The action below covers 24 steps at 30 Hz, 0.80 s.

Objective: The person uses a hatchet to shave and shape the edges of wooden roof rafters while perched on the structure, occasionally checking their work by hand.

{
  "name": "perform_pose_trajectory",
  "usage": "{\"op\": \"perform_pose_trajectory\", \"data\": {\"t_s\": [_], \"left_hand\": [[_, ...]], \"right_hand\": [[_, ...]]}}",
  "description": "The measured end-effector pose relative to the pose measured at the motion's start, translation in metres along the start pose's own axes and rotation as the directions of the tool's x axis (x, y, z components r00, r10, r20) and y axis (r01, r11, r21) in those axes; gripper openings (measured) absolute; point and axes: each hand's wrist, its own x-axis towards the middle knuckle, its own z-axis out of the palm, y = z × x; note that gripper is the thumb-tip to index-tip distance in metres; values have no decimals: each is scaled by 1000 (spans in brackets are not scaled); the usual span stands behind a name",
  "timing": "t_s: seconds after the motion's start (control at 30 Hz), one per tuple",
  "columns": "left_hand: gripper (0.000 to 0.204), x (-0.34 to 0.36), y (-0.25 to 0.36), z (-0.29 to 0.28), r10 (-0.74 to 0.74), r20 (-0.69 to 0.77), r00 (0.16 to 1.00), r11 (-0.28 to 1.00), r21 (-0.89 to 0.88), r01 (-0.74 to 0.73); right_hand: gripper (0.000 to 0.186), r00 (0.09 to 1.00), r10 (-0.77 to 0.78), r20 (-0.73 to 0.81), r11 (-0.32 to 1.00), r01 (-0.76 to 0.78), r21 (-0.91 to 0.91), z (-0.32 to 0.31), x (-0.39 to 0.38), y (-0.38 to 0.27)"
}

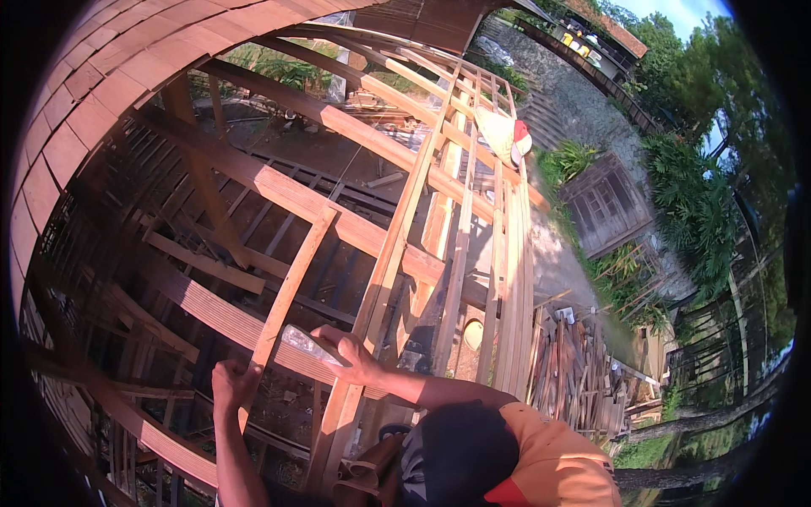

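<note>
My left hand is closed around the lower part of a narrow wooden batten, which slants up across the heavier beams. Its thumb lies along the wood. My right hand is not in view. Just right of my left hand, a co-worker's hand grips a mottled grey-white block, whose kind I cannot make out. The block is over a grooved beam, close to the batten. That arm belongs to a person in an orange shirt and dark cap, bent over at the bottom.
Open timber framing spreads ahead, with long rafters and gaps down to the ground. Roof shingles curve along the upper left. A pile of wood offcuts lies below right, near a weathered wooden panel. A pale and red shape rests farther along the rafters.
</note>
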Motion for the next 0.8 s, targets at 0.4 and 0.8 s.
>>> {"op": "perform_pose_trajectory", "data": {"t_s": [0.4,0.8], "left_hand": [[39,-8,8,1,-61,11,998,997,46,61],[44,-2,-1,3,-83,89,993,996,49,79]], "right_hand": [[21,985,-50,167,975,85,-206,-17,22,33],[32,987,10,163,990,13,-141,-22,8,46]]}}
